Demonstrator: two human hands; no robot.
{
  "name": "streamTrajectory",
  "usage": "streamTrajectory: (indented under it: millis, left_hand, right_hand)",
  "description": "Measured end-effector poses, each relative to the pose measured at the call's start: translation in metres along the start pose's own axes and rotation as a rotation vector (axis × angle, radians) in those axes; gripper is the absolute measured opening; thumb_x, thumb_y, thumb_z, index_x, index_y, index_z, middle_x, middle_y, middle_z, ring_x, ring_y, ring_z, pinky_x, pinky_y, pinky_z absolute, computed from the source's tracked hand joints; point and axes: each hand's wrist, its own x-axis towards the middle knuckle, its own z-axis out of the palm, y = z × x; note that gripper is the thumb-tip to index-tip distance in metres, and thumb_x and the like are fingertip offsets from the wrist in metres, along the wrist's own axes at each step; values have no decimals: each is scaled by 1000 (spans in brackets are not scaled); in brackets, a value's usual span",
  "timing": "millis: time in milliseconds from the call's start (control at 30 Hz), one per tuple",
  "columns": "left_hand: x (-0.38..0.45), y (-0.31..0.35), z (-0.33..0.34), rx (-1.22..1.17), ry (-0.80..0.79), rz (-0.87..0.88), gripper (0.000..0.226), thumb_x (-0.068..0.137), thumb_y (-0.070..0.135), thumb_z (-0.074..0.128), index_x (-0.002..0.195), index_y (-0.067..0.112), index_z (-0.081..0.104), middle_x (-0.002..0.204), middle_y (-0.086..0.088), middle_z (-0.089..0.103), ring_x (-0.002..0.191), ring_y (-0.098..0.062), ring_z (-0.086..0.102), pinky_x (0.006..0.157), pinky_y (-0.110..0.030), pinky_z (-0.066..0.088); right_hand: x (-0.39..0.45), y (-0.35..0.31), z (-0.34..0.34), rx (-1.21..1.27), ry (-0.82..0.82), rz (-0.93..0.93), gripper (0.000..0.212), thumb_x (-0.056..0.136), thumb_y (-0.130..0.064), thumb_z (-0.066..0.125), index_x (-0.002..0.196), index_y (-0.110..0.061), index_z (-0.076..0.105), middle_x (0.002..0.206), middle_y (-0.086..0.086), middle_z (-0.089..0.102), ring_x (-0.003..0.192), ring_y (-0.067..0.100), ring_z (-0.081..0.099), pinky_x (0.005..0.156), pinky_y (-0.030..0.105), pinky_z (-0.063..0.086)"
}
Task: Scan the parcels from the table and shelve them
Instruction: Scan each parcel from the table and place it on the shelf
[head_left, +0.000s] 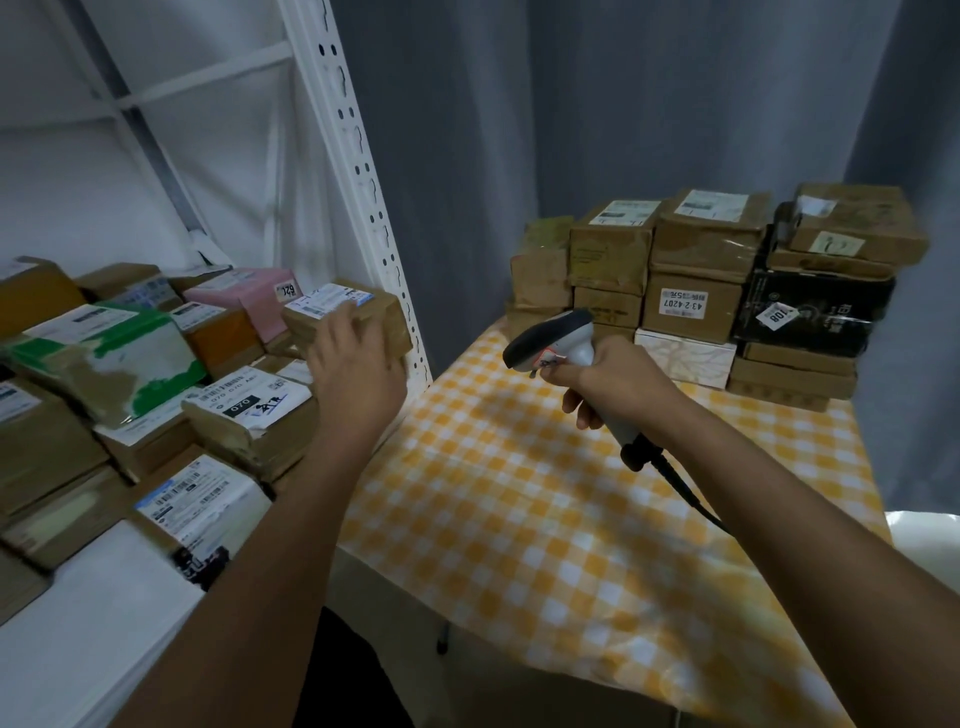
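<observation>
Head view, the only one. Left hand (358, 364) reaches onto the shelf (78, 623), its grip on a brown parcel (358, 322) at the shelf's right end, hard against the white upright post (363, 182). Fingers look fairly straight, laid on the parcel's near face and label edge; blurred, so pressing or holding, can't tell for sure, but it reads as a flat push. The parcel sits directly ahead of that grip, touching it, long axis running left-right along the shelf edge. To the grip's left, more shelved parcels: a pink box (249, 296), a green-and-white one (109, 358), a labelled one marked 070 (249, 410) just below the wrist.

Right hand (608, 384) has its grip curled tight round the handle of the scanner (561, 343), scanner head pointing left, cable (680, 488) trailing toward the body. It hovers over the desk (519, 519) with its yellow checked cloth.

Stack of unscanned parcels (727, 280) lies beyond and to the right of the scanner grip, at the desk's far corner, well apart from the left hand. Judgement: shelving step about finished; many parcels left. Next pick needs the free left hand to cross right past the post; the right hand is nearer the stack but occupied.
</observation>
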Motion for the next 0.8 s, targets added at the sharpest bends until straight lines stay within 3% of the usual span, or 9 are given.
streamTrajectory:
  millis: [67, 133, 400, 567, 633, 800]
  left_hand:
    - [12, -9, 10, 194, -148, 62, 39, 94, 28, 58, 131, 16, 58, 168, -12, 9, 154, -42, -2, 122, -60, 2]
    - [20, -18, 20, 339, -249, 81, 37, 95, 35, 58, 130, 24, 58, 170, -6, -6, 153, -44, -14, 121, -60, -7]
    - [43, -33, 24, 401, -389, 31, 60, 90, 34, 66, 145, 24, 45, 168, -9, -17, 153, -43, -15, 122, -60, -1]
    - [54, -41, 18, 372, -427, 16, 57, 91, 28, 68, 141, 14, 48, 169, -11, -12, 154, -41, -12, 125, -57, 2]
    - [50, -38, 19, 330, -371, 38, 54, 92, 28, 66, 141, 13, 49, 169, -12, -7, 154, -40, -7, 124, -58, 3]
    - [21, -6, 36, 53, -163, 328, 48, 90, 18, 67, 136, 10, 60, 164, -17, 26, 150, -41, 23, 119, -60, 20]
  right_hand:
    - [-1, -1, 0, -32, -1, -9, 19, 94, -28, 66, 92, -9, 67, 65, 3, 71, 46, 13, 63, 50, 25, 51]
    - [-2, 0, -1, -52, 2, -18, 20, 94, -28, 66, 91, -9, 67, 65, 3, 71, 45, 12, 63, 48, 22, 51]
    - [2, 2, -3, -79, 7, -12, 25, 95, -29, 65, 91, -5, 68, 68, 6, 72, 43, 10, 61, 44, 18, 46]
    - [4, 3, -4, -69, -12, -15, 22, 94, -29, 66, 90, -7, 67, 67, 7, 71, 42, 10, 61, 44, 19, 48]
    - [5, 6, -6, -71, -12, -19, 21, 94, -29, 66, 90, -8, 68, 67, 7, 71, 43, 11, 61, 45, 20, 48]
    - [10, 16, -27, -146, 24, -21, 21, 93, -31, 66, 89, -10, 70, 63, 2, 71, 46, 13, 64, 54, 27, 53]
